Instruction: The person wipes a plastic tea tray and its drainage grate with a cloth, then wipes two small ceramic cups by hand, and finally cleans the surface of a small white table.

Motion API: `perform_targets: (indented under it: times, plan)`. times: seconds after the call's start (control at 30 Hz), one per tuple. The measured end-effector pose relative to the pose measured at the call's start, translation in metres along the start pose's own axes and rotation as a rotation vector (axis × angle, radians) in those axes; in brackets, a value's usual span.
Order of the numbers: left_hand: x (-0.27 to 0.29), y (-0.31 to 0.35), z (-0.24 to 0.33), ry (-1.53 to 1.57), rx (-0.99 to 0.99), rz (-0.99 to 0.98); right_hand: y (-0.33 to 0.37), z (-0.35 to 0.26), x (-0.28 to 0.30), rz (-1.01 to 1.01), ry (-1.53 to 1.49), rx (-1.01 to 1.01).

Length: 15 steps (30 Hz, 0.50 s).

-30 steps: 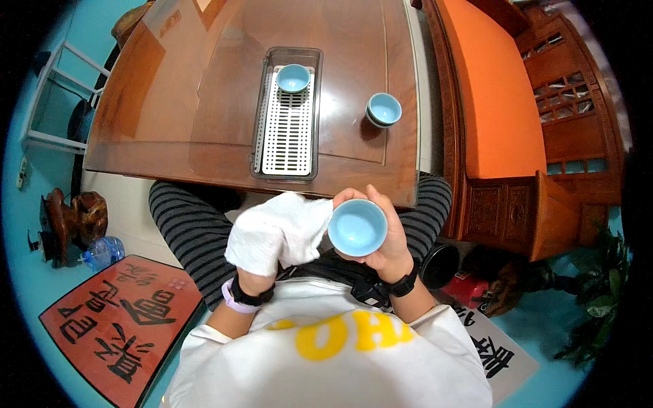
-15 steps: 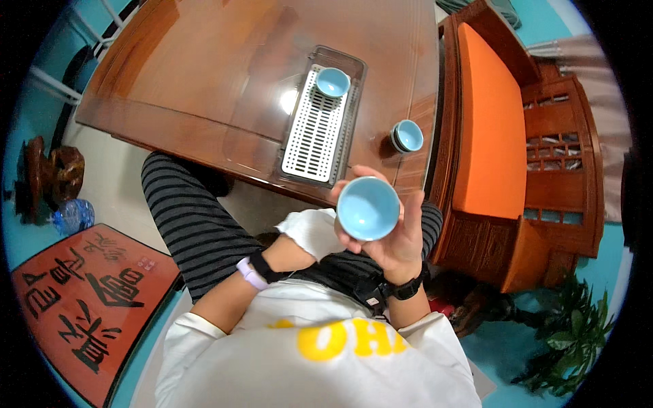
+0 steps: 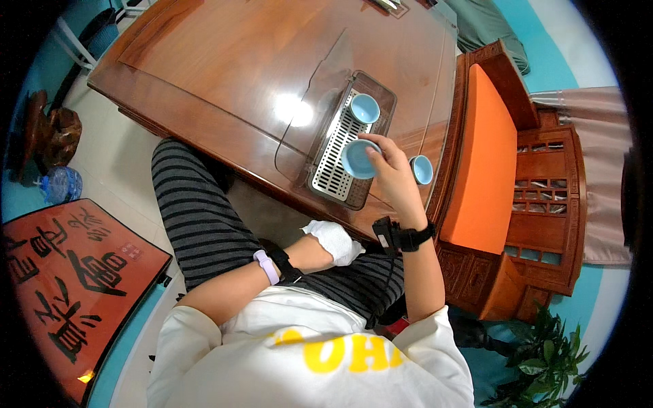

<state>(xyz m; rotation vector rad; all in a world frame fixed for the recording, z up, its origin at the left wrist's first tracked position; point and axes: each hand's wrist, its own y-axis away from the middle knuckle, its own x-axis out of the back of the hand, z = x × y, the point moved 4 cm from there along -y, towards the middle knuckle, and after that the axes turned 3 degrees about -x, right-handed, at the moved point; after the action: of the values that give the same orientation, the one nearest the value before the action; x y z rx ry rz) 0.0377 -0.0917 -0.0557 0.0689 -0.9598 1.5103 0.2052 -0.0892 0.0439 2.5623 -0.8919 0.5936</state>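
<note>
My right hand (image 3: 396,175) reaches over the tea tray (image 3: 314,185), pinching a light blue teacup (image 3: 356,163) by its rim. The cup hangs tilted above the tray's slotted metal top. Farther along that top stands another blue cup (image 3: 364,109), upright and apart from the held one. My left hand (image 3: 311,253) is low over my lap, closed on a crumpled white cloth (image 3: 335,243) that hides most of its fingers. Just right of my right hand are stacked blue cups (image 3: 423,170) on the table, partly covered by that hand.
The glossy brown wooden table (image 3: 224,75) spreads ahead and left, with light glaring off it. A carved wooden bench (image 3: 469,272) with an orange cushion (image 3: 479,156) stands along the right. A red panel with black brushwork (image 3: 75,285) lies at lower left, near a blue plastic bottle (image 3: 61,185).
My right hand has carried the cup forward from near my body to above the tray. The left hand with the cloth has drawn apart from the cup and stays low. The view has shifted.
</note>
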Motion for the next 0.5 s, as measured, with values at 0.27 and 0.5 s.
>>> perform_targets:
  times: [0.27,0.5]
  plan:
    - [-0.004,0.008,-0.016,0.001,0.053,-0.012,-0.024,-0.017,-0.021,-0.131,0.395,0.082]
    - [0.002,0.008,-0.013,0.180,0.084,0.012,-0.039,-0.007,-0.030,-0.192,0.601,0.249]
